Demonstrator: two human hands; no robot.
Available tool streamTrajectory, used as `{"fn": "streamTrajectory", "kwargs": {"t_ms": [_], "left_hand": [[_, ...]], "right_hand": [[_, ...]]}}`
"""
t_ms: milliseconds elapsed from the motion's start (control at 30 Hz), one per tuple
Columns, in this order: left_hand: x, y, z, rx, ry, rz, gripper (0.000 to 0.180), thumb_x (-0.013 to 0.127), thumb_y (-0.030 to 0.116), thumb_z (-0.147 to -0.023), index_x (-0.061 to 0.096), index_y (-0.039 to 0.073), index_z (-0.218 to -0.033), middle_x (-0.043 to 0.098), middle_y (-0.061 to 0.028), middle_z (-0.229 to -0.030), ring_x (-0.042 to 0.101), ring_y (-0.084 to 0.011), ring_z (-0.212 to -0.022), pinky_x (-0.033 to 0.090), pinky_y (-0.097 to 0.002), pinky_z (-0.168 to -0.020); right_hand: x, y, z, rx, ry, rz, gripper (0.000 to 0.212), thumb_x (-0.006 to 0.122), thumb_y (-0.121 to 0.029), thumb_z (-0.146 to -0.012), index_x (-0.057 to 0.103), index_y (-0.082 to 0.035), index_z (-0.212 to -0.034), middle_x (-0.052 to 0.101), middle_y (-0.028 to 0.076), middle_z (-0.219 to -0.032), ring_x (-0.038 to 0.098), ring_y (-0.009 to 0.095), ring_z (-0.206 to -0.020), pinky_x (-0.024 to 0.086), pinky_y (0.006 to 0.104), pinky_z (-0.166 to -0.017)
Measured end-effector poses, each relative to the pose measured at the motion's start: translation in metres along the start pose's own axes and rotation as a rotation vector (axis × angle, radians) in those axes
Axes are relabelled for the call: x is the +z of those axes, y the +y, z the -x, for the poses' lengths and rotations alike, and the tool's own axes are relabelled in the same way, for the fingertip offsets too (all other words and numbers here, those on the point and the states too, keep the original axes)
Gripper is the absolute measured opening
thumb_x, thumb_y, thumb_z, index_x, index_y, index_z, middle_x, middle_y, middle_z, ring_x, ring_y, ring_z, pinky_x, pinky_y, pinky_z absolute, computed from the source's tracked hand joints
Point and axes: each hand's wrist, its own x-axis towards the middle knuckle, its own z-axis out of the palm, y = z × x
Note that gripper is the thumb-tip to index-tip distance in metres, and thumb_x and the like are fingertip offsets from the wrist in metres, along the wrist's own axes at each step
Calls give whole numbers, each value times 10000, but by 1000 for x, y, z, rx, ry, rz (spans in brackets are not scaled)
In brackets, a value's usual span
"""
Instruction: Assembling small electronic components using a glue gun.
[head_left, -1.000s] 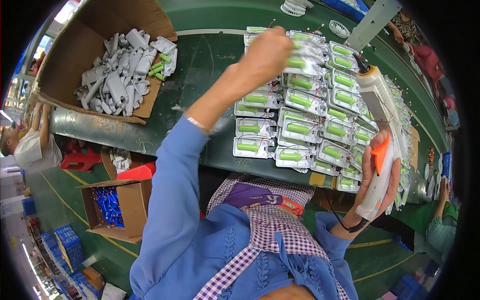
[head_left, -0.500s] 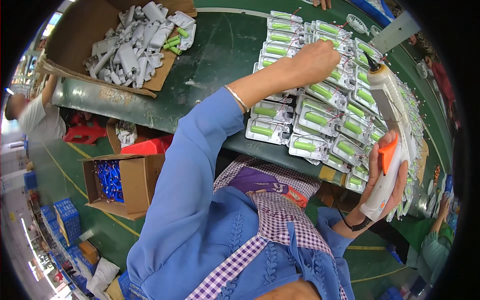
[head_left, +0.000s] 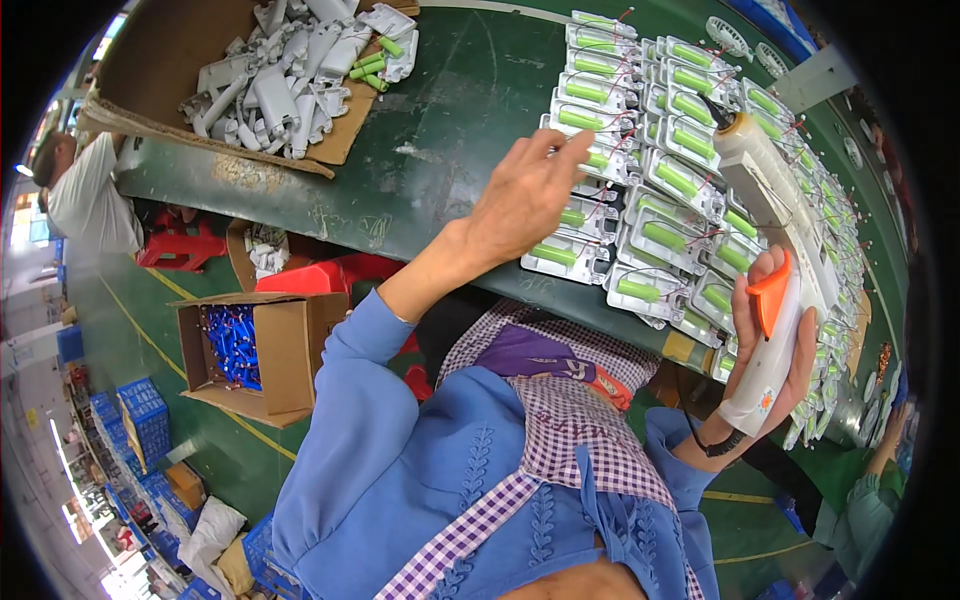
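My right hand (head_left: 785,345) is wrapped round the handle of a white glue gun (head_left: 765,180) with an orange trigger (head_left: 770,297). Its dark nozzle (head_left: 716,112) points up and left, over the rows of parts. My left hand (head_left: 525,200) holds nothing that I can see; its fingers are half bent and a little apart at the left edge of the rows. Closest to its fingertips is a white plastic casing with a green battery cell (head_left: 597,160). Many such casings (head_left: 640,290) with thin red and black wires lie in overlapping columns on the green table (head_left: 450,110).
At the back left an open cardboard box (head_left: 150,125) holds white plastic parts and a few green cells. Below the table edge stand a box of blue cells (head_left: 285,360) and red stools (head_left: 180,240). Other people work at the far left and lower right.
My left hand has drawn back, left and toward me, from the upper casings to the left column's edge. My right hand still grips the glue gun, nearly in place. The view has shifted slightly.
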Motion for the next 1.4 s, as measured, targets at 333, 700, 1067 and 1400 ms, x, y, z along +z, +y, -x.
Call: {"fn": "streamTrajectory", "kwargs": {"t_ms": [333, 700, 1067, 1400], "left_hand": [[1, 1, -4, 136, -142, -250, 538, 591, 70, -778, 474, -79, -1281, 633, -126, -963, 553, -273, -979, 449, -377, -788], [-50, -77, -15, -265, 188, -326, 485, 712, 80, -765, 501, -30, -1188, 572, -199, -1085, 515, -368, -1028, 450, -431, -873], [-22, -244, -45, -601, -216, -665, 988, 647, 709, -692, 447, 44, -1394, 438, -276, -1388, 265, -521, -1341, 131, -698, -1066], [-53, -148, 20, -41, -75, -352, 255, 775, 221, -716, 626, 69, -857, 562, -105, -1042, 478, -278, -1169, 235, -584, -1083]], "right_hand": [[-2, 4, 0, 96, -50, -43, 602, 419, -171, -1006, 139, 126, -1449, 273, 259, -1492, 266, 350, -1406, 227, 523, -1162], [-4, 4, -3, 70, 34, 155, 579, 358, -247, -1031, 164, 93, -1458, 324, 222, -1471, 342, 330, -1367, 326, 489, -1135], [51, 37, -9, 35, 219, 621, 598, 385, -329, -969, 370, 107, -1379, 473, 208, -1356, 444, 330, -1275, 367, 480, -1090], [48, 57, -36, 144, 174, 380, 601, 376, -322, -986, 311, 92, -1417, 440, 197, -1403, 425, 311, -1309, 329, 464, -1117]]}}
